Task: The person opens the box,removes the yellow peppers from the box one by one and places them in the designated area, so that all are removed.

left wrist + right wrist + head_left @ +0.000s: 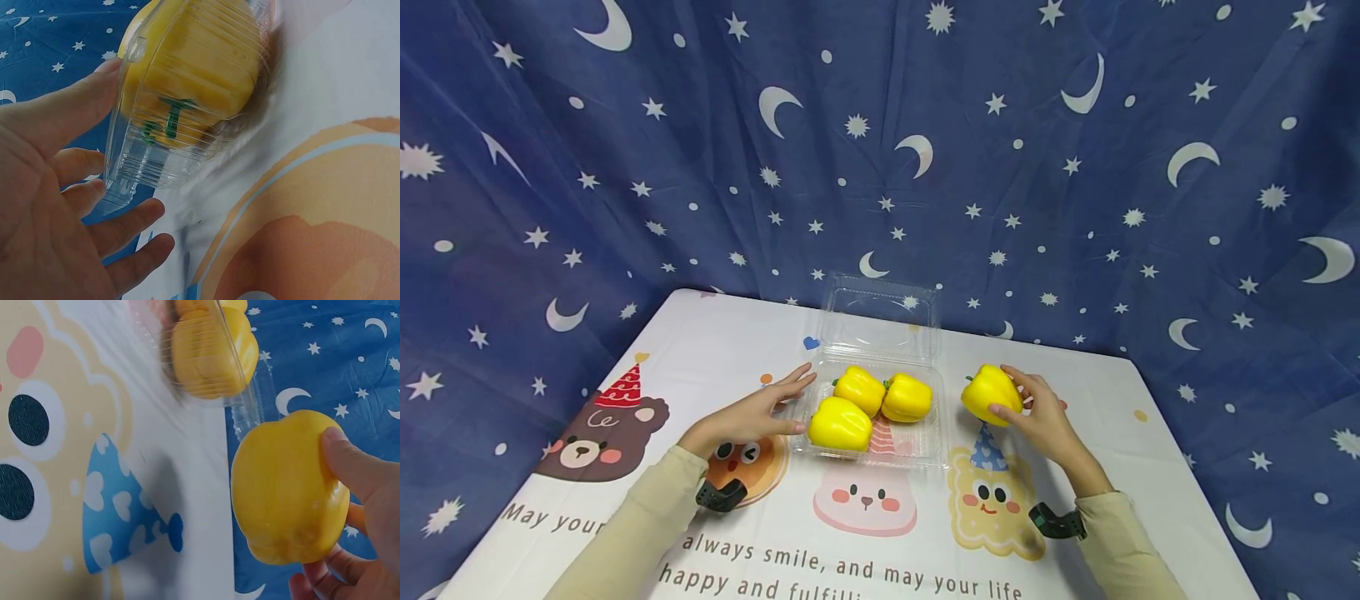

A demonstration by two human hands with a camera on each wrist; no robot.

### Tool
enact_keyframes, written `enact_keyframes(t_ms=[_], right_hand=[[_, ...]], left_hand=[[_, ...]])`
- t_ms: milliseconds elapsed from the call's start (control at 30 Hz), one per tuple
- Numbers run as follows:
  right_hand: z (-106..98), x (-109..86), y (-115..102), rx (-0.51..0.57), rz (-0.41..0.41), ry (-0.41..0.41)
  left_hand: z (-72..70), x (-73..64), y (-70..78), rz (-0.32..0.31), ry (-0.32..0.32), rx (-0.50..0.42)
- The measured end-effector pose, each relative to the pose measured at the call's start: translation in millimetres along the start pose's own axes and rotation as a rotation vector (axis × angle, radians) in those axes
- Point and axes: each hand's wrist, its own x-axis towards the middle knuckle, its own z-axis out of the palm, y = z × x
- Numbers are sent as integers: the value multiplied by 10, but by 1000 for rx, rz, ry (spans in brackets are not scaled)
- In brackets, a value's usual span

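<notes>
On the bench (1101,400), in the frame's lower middle, the clear container (917,447) stands open; the left grip (756,417), fingers spread at its left edge, should only steady it. Further right, the right grip (1039,418) pinches a yellow pepper (991,393), best held gently by its sides.

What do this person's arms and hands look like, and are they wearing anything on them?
The left sleeve and right sleeve are long, plain and pale beige, ending near the wrists. A small dark device sits at the left wrist and another at the right. The left grip and right grip are bare, ungloved human hands. No cables show.
</notes>
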Motion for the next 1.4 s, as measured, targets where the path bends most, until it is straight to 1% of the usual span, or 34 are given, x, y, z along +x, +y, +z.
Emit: enact_keyframes(t_ms=[133, 233, 300, 467, 600, 833, 933, 1100, 1200, 1400], right_hand=[[58, 6, 23, 8, 18, -11], [98, 10, 35, 8, 48, -8], [122, 12, 38, 4, 82, -6], [179, 15, 34, 17, 201, 10], [220, 22, 21, 27, 268, 43], [312, 45, -3, 46, 321, 121], [362, 53, -6, 51, 350, 134], [441, 56, 4, 71, 390, 110], [488, 60, 23, 65, 417, 91], [541, 81, -6, 32, 451, 98]], left_hand=[[7, 5, -12, 11, 3, -4], [10, 8, -17, 11, 3, -7], [10, 8, -18, 9, 3, -8], [10, 8, -18, 11, 1, -9], [8, 10, -26, 17, 0, -12], [5, 6, -11, 21, 0, -9], [4, 3, -4, 24, 1, -5], [6, 5, -12, 20, 0, 1], [5, 7, -13, 14, -1, -3], [7, 10, -16, 7, 6, -6]])
